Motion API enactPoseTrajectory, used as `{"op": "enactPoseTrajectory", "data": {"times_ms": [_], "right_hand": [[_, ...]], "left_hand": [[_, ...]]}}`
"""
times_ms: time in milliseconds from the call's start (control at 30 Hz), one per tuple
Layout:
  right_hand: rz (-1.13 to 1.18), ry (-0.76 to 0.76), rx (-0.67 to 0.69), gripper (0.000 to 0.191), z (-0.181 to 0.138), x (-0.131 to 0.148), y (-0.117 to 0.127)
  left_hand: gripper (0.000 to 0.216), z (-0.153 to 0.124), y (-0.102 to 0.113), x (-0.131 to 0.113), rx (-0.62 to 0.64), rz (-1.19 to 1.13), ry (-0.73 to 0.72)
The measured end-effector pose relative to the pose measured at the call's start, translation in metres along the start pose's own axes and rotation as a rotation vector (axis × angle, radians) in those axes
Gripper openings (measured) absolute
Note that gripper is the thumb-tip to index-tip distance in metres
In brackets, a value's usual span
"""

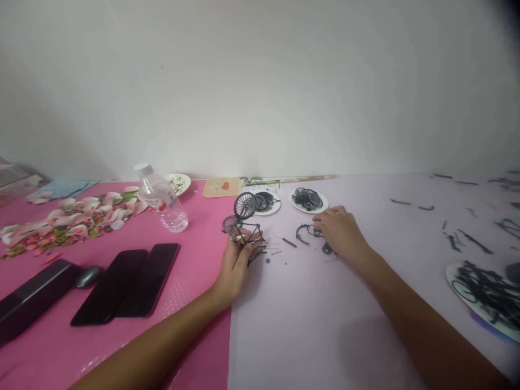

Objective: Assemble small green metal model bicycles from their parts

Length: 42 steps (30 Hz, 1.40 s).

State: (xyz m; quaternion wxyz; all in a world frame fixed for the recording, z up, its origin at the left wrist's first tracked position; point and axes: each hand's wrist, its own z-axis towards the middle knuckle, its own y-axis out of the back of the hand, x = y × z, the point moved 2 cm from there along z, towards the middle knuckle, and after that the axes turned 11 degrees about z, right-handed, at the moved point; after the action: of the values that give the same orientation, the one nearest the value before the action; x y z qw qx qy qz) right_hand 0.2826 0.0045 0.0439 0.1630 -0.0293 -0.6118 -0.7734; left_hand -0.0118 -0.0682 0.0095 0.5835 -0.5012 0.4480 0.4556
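My left hand (235, 262) is closed around a small black model bicycle (248, 233), holding it just above the seam between the pink and lilac table coverings. One spoked wheel (245, 206) points up toward the wall. My right hand (341, 233) reaches down among loose black bicycle parts (303, 234), its fingertips drawn together at a thin part; what they pinch is hidden. Between the hands lies a small screwdriver (285, 240) with a dark handle. Thin rods (273, 248) and a small dark disc (268, 261) rest near the left fingers.
Behind the hands, two white plates (325, 208) hold black wheels and parts. Another plate (450, 271) heaped with black pieces stands at right. A plastic bottle (162, 200), two phones (148, 281), a black case (36, 298) and pink petal-like pieces (81, 216) occupy the left.
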Motion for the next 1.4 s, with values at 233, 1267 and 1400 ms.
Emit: {"op": "enactPoseTrajectory", "data": {"times_ms": [233,1267,1400], "right_hand": [[0.009,-0.051,0.015,0.019,0.000,-0.009,-0.018],[0.106,-0.039,0.031,0.045,-0.002,-0.011,-0.031],[0.101,-0.062,0.046,0.044,-0.002,-0.009,-0.028]], "left_hand": [[0.036,0.000,0.001,-0.001,0.011,0.010,0.010],[0.026,-0.004,-0.002,-0.005,0.028,0.064,-0.063],[0.027,-0.003,-0.002,-0.004,0.026,0.090,-0.071]]}}
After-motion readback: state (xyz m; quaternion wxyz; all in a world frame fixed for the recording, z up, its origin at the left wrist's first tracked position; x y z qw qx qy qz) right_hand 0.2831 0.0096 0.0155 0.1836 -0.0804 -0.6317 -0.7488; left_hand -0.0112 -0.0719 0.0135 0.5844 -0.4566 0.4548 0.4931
